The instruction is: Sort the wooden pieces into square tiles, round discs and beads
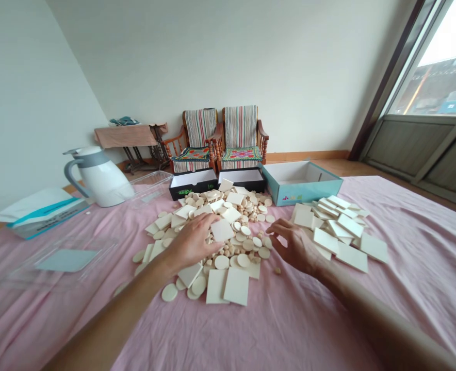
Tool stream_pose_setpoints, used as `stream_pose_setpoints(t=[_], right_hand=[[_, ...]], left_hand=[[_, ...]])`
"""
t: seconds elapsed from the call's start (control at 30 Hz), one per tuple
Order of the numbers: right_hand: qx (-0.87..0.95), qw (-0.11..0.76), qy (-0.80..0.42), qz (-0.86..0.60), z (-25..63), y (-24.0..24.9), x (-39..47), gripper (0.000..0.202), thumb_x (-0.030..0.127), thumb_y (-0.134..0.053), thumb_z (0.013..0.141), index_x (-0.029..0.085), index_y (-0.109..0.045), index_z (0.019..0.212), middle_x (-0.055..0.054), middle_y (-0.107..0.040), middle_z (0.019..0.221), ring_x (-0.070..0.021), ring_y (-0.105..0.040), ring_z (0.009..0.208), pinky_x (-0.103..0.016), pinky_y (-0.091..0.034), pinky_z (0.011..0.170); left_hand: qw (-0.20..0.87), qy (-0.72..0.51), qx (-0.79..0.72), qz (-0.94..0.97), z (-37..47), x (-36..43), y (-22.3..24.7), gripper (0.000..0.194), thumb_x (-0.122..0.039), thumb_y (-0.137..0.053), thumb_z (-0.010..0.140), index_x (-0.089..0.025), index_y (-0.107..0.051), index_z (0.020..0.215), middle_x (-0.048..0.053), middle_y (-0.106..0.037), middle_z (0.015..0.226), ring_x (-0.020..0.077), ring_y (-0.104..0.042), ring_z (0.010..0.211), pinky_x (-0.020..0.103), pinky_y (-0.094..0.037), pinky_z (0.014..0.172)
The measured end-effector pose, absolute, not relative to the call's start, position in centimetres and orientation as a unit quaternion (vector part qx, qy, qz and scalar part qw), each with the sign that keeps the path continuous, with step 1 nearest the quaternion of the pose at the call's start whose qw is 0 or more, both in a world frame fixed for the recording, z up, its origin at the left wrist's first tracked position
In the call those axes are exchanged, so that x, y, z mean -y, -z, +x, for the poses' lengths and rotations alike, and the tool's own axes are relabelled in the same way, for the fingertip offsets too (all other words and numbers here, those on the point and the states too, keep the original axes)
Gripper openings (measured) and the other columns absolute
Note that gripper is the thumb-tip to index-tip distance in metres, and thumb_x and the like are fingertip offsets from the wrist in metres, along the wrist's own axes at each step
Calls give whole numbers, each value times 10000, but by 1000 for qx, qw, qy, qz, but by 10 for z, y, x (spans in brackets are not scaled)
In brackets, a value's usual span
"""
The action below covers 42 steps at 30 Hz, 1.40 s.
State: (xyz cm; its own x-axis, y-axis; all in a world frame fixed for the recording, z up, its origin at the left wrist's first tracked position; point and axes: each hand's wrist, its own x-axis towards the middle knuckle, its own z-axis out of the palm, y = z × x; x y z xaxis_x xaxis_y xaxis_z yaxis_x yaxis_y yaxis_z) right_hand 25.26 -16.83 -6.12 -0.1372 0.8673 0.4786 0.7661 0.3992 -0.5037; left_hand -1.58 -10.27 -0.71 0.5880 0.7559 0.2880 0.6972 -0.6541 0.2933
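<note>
Near the surface's (pixel 297 330) far edge stood three boxes (pixel 309 191); left hand (pixel 192 240) pinched one tile (pixel 222 230); right hand (pixel 295 247), half-open, held none.

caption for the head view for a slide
Left hand holding a pale square tile over a mixed heap; right hand beside a pile of squares.

Left fingers (pixel 206 222) holding square tile (pixel 223 230), heaped discs (pixel 222 262), teal box (pixel 309 187)

Daylight glares through the window (pixel 440 77); edges stretch.
</note>
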Motion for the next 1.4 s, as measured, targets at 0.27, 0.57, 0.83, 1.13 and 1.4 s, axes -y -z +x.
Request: stream_pose_setpoints(t=[0.27,0.57,0.83,1.13,1.4], right_hand=[[585,513,-396,-487,233,57,171,417,459,-501,884,164,-508,1177,-1,-618,697,-151,-619,624,-276,-468,564],[560,524,-466,-440,234,59,168,377,367,-640,773,172,-570,1088,6,-609,702,-126,-566,622,-262,-452,569],[556,489,-112,-663,284,51,159,331,269,-522,745,175,-610,1050,-1,-630,676,-152,-575,606,-284,-433,593],[420,445,150,-776,369,62,150,430,400,-534,743,160,-651,1081,-141,-642,1008,-267,-616,862,-410,-470,739],[529,447,94,-715,335,64,151,331,352,-496,793,154,-648,1010,-103,-641,932,-194,-628,713,-340,-500,661]], left_hand=[[151,-288,-314,892,47,132,31,676,-249,-713,719,-269,-400,1318,73,-536,1283,255,-519,1185,406,-451,995],[144,-309,-303,890,51,137,50,651,-209,-677,757,-309,-399,1338,50,-514,1322,242,-480,1249,405,-447,1029],[65,-360,-319,874,29,119,38,510,-350,-594,847,-239,-418,1313,91,-545,1278,241,-502,1209,398,-434,1026],[45,-364,-498,786,-43,42,27,496,-446,-637,757,-180,-527,1162,86,-633,1105,243,-594,1044,390,-479,904],[57,-295,-508,807,-54,26,44,596,-495,-711,658,-167,-594,1141,106,-658,1091,282,-597,1034,398,-462,907]])
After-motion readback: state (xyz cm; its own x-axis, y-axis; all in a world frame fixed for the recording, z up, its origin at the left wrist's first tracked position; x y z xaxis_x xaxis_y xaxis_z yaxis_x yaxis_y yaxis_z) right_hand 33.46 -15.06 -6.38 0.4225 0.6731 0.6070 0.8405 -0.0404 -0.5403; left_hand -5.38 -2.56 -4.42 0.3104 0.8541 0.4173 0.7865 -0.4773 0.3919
